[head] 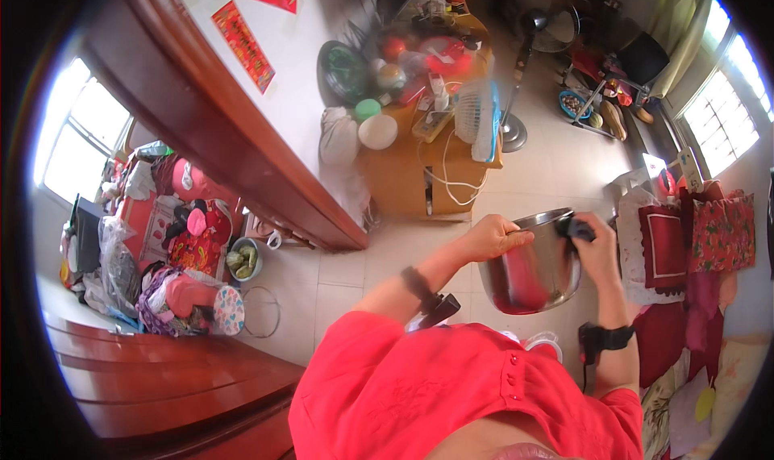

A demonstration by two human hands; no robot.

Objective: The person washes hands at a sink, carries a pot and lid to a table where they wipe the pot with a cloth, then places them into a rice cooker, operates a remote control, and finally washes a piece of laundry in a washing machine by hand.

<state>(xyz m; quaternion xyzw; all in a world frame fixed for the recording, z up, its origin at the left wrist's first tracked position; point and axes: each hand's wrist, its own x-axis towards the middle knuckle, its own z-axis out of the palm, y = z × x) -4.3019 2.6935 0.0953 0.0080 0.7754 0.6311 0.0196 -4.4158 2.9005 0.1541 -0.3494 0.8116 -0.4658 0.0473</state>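
A shiny stainless steel pot (514,281) is held in front of my chest, above the tiled floor, its side mirroring my red top. My left hand (493,239) grips it at the rim, with the thumb lying along the edge. My right hand (597,242) is closed around a black handle (579,229) on the pot's other side. The pot's inside is mostly hidden from this angle. Each forearm wears a black strap with a small device, the left strap (423,287) and the right strap (608,337).
A wooden cabinet (417,185) ahead carries a small fan (474,118), a power strip (434,124) and clutter. A pedestal fan (514,130) stands behind it. To my left are a wooden door frame (260,163) and a bowl (257,260). Cushioned seating (662,248) lines the right.
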